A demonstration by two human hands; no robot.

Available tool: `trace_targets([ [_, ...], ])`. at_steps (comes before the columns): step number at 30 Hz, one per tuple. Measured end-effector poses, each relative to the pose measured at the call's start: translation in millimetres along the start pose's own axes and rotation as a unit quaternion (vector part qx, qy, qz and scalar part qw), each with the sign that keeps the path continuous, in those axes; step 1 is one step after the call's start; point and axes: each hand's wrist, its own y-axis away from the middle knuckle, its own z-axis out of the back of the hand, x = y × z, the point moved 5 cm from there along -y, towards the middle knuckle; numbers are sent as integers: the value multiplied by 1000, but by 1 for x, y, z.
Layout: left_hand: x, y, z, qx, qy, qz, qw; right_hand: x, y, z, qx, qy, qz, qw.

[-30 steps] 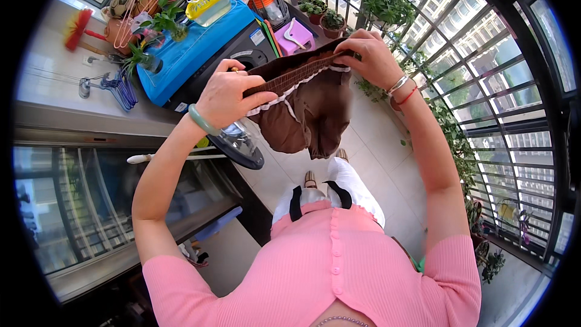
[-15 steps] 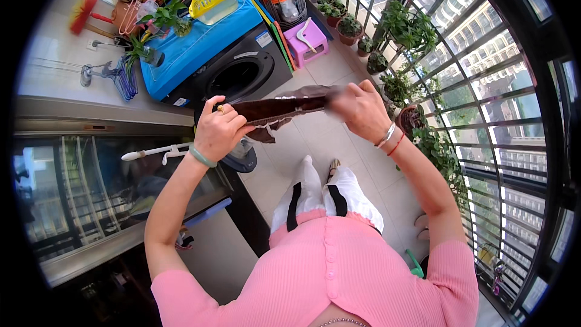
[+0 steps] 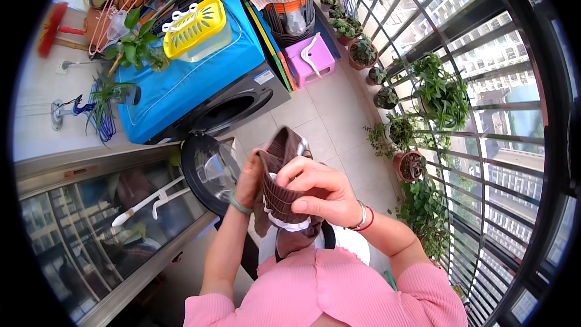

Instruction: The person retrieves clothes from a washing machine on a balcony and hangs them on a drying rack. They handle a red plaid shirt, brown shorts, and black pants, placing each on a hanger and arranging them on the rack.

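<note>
A dark brown garment (image 3: 284,197) with a ribbed, gathered band and white edging hangs bunched in front of my chest. My left hand (image 3: 247,183) grips its left side, the fingers partly hidden behind the cloth. From the right, my right hand (image 3: 325,191) pinches the band, thumb outside and fingers curled over the edge. The band forms a loop that opens upward, and the loose cloth drops below it toward my trousers. Beyond my hands stands a dark front-loading washing machine (image 3: 266,94), its round door (image 3: 212,172) swung open.
A yellow-lidded basket (image 3: 196,30) sits on the machine's blue cover (image 3: 181,79). Beside it stands a pink stool (image 3: 310,63) with a white hooked object on top. Potted plants (image 3: 363,51) line the railing at right. A glass window (image 3: 103,224) runs along the left.
The garment was stretched sideways between my hands; now they are close together, lower, and the cloth is bunched. My view has shifted, showing the washing machine's open door more fully.
</note>
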Motion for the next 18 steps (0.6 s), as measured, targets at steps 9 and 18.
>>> trace_targets([
  [9, 177, -25, 78, -240, 47, 278, 929, -299, -40, 276, -303, 41, -346, 887],
  [18, 199, -44, 127, -390, 66, 311, 864, -526, -102, 507, -244, 578, -313, 713],
])
